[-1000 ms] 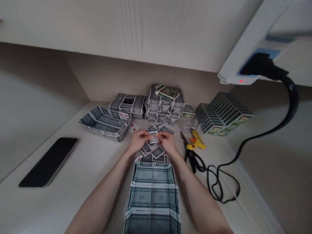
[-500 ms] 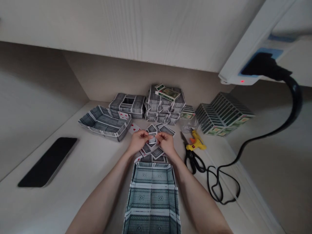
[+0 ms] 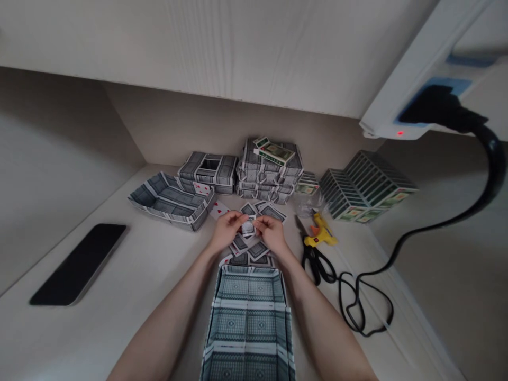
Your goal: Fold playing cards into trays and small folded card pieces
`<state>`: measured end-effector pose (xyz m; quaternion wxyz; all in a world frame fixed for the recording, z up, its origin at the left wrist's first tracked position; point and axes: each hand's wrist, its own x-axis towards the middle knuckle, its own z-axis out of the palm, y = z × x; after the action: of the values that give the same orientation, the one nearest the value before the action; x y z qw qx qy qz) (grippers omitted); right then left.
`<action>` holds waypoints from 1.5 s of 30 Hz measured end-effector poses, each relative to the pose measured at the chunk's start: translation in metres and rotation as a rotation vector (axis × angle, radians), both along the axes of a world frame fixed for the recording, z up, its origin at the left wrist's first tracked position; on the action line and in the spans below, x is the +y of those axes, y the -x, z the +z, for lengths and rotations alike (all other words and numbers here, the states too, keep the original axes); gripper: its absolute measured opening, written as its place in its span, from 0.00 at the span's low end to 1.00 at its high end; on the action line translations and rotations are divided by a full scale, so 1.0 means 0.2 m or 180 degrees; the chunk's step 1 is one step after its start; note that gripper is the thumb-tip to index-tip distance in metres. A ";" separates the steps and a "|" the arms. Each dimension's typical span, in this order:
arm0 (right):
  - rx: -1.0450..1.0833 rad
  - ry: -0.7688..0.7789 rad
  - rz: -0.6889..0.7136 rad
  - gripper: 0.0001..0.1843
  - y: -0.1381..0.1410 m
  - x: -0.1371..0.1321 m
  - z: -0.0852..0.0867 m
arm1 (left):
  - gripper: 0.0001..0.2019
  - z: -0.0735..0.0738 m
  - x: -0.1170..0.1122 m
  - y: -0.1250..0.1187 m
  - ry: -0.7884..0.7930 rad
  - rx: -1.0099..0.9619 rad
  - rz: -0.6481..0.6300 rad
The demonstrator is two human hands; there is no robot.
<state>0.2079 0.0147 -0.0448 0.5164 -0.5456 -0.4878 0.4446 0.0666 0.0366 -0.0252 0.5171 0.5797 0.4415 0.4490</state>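
Between my two hands is a playing card [image 3: 248,226], its patterned back partly in sight and its sides hidden by fingers. My left hand [image 3: 228,230] pinches its left edge, and my right hand [image 3: 270,232] pinches the right edge. Under and around them lie loose playing cards [image 3: 260,250], mostly back side up. Nearer to me, between my forearms, stands a long open box made of playing cards [image 3: 246,323]. Another open tray made of cards [image 3: 174,198] sits to the left of my hands.
Behind stand card-built boxes [image 3: 208,172] and a stack of them [image 3: 268,172] topped by a card packet [image 3: 275,152]. At right are black-handled scissors [image 3: 317,262], a yellow glue gun [image 3: 321,233], a black cord [image 3: 400,238] and card packs [image 3: 365,188]. A phone [image 3: 79,264] lies left.
The card between my hands has tipped so that more of its patterned back shows. Both hands stay nearly in place, still pinching it.
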 end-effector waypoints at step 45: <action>-0.0054 -0.0098 0.0167 0.11 0.01 -0.02 0.03 | 0.12 -0.02 -0.04 -0.02 -0.0921 0.1578 0.0521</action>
<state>0.2066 0.0112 -0.0392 0.5087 -0.5285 -0.5131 0.4457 0.0702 0.0296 -0.0298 0.2676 0.7018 0.5310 0.3923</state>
